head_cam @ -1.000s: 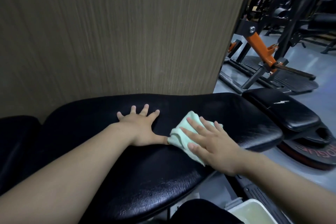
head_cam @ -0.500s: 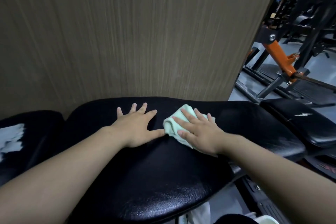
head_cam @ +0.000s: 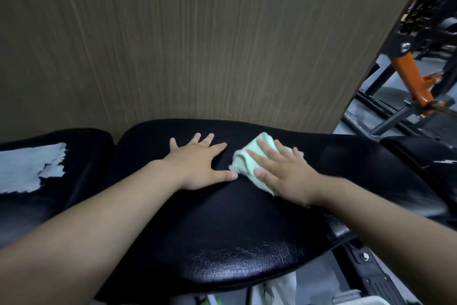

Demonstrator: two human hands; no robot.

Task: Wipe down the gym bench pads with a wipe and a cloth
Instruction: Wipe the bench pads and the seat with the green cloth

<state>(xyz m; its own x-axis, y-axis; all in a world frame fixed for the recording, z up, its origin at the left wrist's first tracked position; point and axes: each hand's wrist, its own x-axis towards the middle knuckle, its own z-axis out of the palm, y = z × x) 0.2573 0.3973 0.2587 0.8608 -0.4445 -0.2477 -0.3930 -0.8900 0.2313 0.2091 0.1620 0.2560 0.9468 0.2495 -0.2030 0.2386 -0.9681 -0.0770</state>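
While my right hand (head_cam: 284,176) lies flat with fingers spread on the pale green cloth (head_cam: 249,161), that grip is open, pressing the folded cloth down on the black bench pad (head_cam: 222,230) rather than pinching it. Cloth sits toward the far edge of the pad, a little right of the middle, its folded corner poking out beyond my fingertips. My left hand (head_cam: 200,166) is just beside it on the left, palm down on bare pad, fingers splayed, grip apart and holding nothing; my thumb tip comes almost to the cloth's near left edge, and I cannot tell if it touches. Over on the left, a second black pad (head_cam: 81,156) carries a crumpled light blue wipe (head_cam: 27,168), well apart from both hands. Behind the pads stands a brown wood-grain wall panel (head_cam: 197,45). Far right, an orange and black machine frame (head_cam: 415,77) stands on the grey floor.
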